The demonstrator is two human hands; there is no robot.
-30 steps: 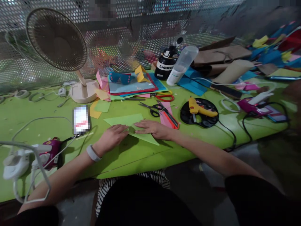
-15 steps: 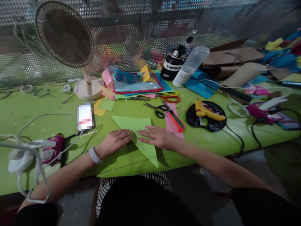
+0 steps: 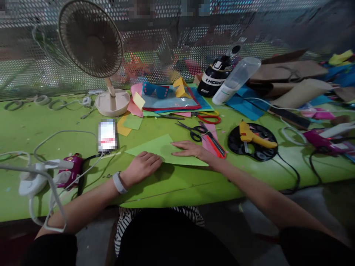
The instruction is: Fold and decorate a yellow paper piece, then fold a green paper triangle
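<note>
A folded sheet of light green paper lies on the green table in front of me, its long edge toward me and its peak pointing away. My left hand is closed over the near edge at the left, fingers bent and pressed together, thumb hidden. On the right part of the paper rests my right hand, palm down and open, with its fingers stretched out. Just beyond it are black-handled scissors and a red box cutter on a pink paper strip.
To the right, a yellow glue gun lies on a black palette-shaped tray. A phone and a purple power strip with cables are at left. Behind stand a fan, stacked coloured sheets and a black bottle.
The green paper has turned counter-clockwise, so its long edge now runs nearly level across the table. Both hands stay at it. The camera view has shifted slightly left.
</note>
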